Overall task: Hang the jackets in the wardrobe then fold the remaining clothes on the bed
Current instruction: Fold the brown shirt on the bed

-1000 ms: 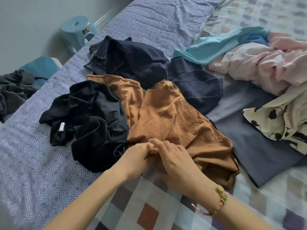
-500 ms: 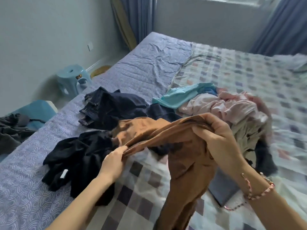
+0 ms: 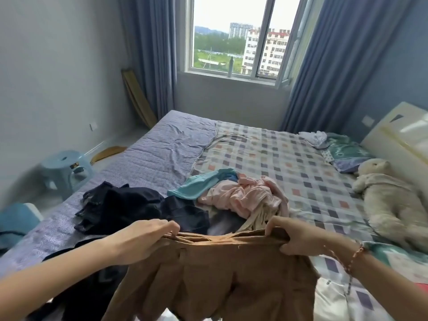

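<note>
While soft brown trousers [image 3: 215, 274] hang creased, left hand [image 3: 141, 242] and right hand [image 3: 298, 237] pinch their waistband.

The garment [image 3: 215, 274] between the left hand [image 3: 141, 239] and right hand [image 3: 301, 239] is plain tan-brown. Beyond the left hand, navy clothing [image 3: 120, 205] lies on a lilac sheet [image 3: 162, 154]. Beyond the right are pale pink clothing [image 3: 245, 198], a teal top [image 3: 199, 185] and a checked sheet [image 3: 278, 154] in grey, purple and orange.

Bare checked sheet [image 3: 278, 154] beyond clothes heap [image 3: 245, 198]

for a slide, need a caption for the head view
Left hand and right hand hold a brown garment up by its top edge above a clothes-strewn bed.
</note>
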A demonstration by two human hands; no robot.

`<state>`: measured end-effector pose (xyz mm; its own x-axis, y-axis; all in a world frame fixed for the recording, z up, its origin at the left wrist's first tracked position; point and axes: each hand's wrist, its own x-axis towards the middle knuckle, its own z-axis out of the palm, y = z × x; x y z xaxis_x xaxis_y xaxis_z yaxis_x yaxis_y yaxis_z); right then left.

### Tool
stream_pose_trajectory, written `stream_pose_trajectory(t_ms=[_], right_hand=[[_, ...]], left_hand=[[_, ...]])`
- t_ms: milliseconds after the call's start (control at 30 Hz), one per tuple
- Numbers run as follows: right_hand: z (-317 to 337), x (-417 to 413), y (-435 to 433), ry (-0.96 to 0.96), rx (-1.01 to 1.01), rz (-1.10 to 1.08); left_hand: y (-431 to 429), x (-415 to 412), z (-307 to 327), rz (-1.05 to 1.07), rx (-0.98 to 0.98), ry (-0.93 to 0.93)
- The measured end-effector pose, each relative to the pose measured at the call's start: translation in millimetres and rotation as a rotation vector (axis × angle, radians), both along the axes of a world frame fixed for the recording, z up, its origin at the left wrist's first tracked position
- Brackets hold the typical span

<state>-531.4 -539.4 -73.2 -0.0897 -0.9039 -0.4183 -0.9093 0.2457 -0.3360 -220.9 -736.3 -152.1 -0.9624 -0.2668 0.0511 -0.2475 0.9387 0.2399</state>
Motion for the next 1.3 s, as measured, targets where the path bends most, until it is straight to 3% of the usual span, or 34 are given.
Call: stream_pose_trajectory(t_ms=[200,300,367,467,501,601,634,667,701,801,901,1034,1134,1235,1301], right_hand=[[1.1,-26.4,38.7,0.191,0.07,0.139],[-6.6,-33.3,51.7,0.26,-0.01,0.199],[-13.1,-36.2,53.5,0.301,-0.104,0.181],[-11.2,-48.5,64.0,0.297,-0.282,0.13],[-9.7,-52.5,66.0,0.285,-0.354,0.126],[-4.1,-56.7,68.2,0.241,-0.494,0.163],[-1.8,-57.1,67.0,0.231,-0.515,0.182],[-2.5,-55.4,64.8,0.227,-0.507,0.197],[-1.4,-56.6,61.6,0.231,-0.506,0.204],[-2.6,-55.9,51.8,0.246,-0.45,0.091],[-1.0,-57.5,46.4,0.236,-0.428,-0.043],[8.6,-40.5,44.8,0.049,-0.533,-0.106],[13.2,-15.3,39.0,-0.047,-0.522,0.007],[9.6,1.8,35.0,-0.079,-0.524,0.056],[4.7,13.1,33.3,-0.117,-0.534,0.059]], left_hand=[[52.9,-5.1,22.9,-0.202,-0.125,-0.179],[82.2,-11.2,31.6,-0.248,-0.109,-0.211],[91.4,-10.0,41.7,-0.238,-0.099,-0.172],[99.5,-5.1,56.2,-0.277,-0.176,0.113],[105.9,-6.3,63.2,-0.317,-0.146,0.161],[139.3,-24.1,64.9,-0.496,0.299,0.154],[147.7,-23.1,62.4,-0.487,0.377,0.082],[148.2,-20.2,53.5,-0.61,0.462,-0.002],[135.8,-16.5,53.8,-0.591,0.366,-0.085],[91.0,1.7,79.7,-0.23,-0.27,-0.003],[42.0,-1.5,92.1,-0.056,-0.478,-0.033],[10.5,-3.5,101.1,-0.077,-0.529,0.033],[-0.7,2.2,98.6,-0.047,-0.396,-0.022],[-15.7,8.4,93.9,0.175,-0.305,-0.066],[-21.3,5.8,103.0,0.335,-0.315,-0.211]])
